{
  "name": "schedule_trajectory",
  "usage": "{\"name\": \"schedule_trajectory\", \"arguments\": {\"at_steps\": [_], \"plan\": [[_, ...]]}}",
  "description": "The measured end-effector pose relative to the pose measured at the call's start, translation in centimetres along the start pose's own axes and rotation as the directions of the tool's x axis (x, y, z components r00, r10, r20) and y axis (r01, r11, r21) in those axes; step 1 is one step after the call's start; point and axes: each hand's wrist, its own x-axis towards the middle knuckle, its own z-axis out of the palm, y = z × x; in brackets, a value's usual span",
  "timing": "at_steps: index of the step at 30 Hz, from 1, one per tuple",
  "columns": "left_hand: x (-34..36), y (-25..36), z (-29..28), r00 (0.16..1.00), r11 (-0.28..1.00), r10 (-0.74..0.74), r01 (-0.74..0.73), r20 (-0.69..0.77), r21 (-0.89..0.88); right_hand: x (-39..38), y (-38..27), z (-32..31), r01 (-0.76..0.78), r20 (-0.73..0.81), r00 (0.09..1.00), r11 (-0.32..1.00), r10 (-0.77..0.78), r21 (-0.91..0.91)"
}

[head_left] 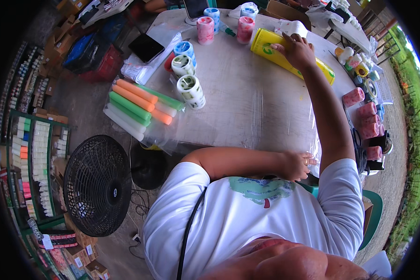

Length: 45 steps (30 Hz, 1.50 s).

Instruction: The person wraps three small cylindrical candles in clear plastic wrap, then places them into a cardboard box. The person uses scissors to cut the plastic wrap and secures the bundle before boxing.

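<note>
At the far right of the table lies a long yellow box of plastic wrap [271, 44], set slantwise. My right hand [297, 50] is closed over its top, the arm stretched forward. Thin clear plastic film [256, 112] seems to lie over the tabletop between the box and me; its outline is hard to make out. My left arm bends across my front. By the table's near edge, my left hand [297, 166] has its fingers bunched on the film's crumpled edge. Marbled pillar candles in red [206, 31], blue [212, 19] and green [191, 91] stand on the table.
Orange, green and white sticks [135, 105] lie in clear plastic at the table's left corner. A black tablet [146, 47] rests behind them. More red candles [368, 116] and tape rolls line the right edge. A black fan [98, 185] stands at left, beside shelves [42, 163].
</note>
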Motion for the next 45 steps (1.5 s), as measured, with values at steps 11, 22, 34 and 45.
{"name": "schedule_trajectory", "arguments": {"at_steps": [11,22,34,45], "plan": [[-0.2,-1.2,0.3,0.999,0.997,0.015,-0.017,-0.040,-0.069,0.3,1.8,1.2,0.302,-0.152,0.948,0.942,-0.281,0.146],[-0.1,-1.0,-0.7,0.997,0.979,-0.010,-0.006,-0.075,-0.204,-2.7,-8.5,0.7,0.254,-0.195,0.953,0.962,-0.231,0.101],[0.2,0.4,-1.8,0.930,0.883,-0.186,0.299,0.316,-0.362,-9.1,-21.1,-1.0,0.020,0.054,0.949,0.228,-0.311,0.973],[0.4,-0.6,-1.4,0.981,0.994,-0.061,0.076,0.185,-0.075,-8.6,1.2,-4.3,-0.050,0.331,0.911,0.731,-0.245,0.681]]}}
